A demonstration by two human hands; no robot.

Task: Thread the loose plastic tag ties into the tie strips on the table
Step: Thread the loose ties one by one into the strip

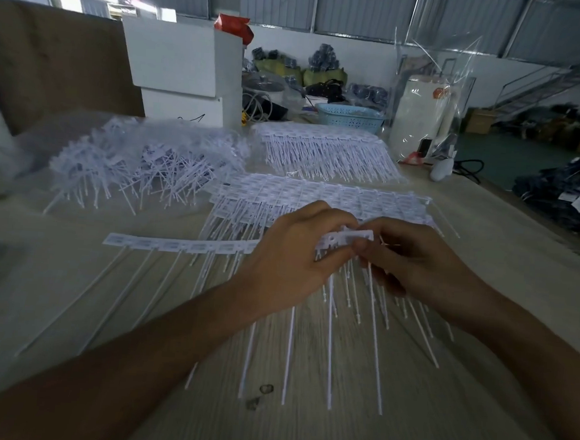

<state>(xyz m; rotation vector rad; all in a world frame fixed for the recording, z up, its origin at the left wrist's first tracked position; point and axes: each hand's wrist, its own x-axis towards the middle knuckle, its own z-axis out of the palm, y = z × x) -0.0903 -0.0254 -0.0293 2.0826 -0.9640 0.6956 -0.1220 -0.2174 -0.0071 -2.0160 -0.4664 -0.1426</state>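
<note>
A long white tie strip (177,245) lies across the table in front of me, its thin tails hanging toward me. My left hand (289,254) grips the strip's right end, lifted a little off the table. My right hand (413,259) pinches the same raised end (349,239) and a thin white tag tie (374,315) that runs down toward me. Whether the tie's tip is inside a hole of the strip is hidden by my fingers. A heap of loose tag ties (138,164) sits at the left back.
Two stacks of finished strips lie behind my hands, one in the middle (318,194) and one farther back (324,146). White boxes (182,64), a blue basket (350,116) and a clear plastic bag (427,102) stand at the far edge. Two small metal bits (261,394) lie near me.
</note>
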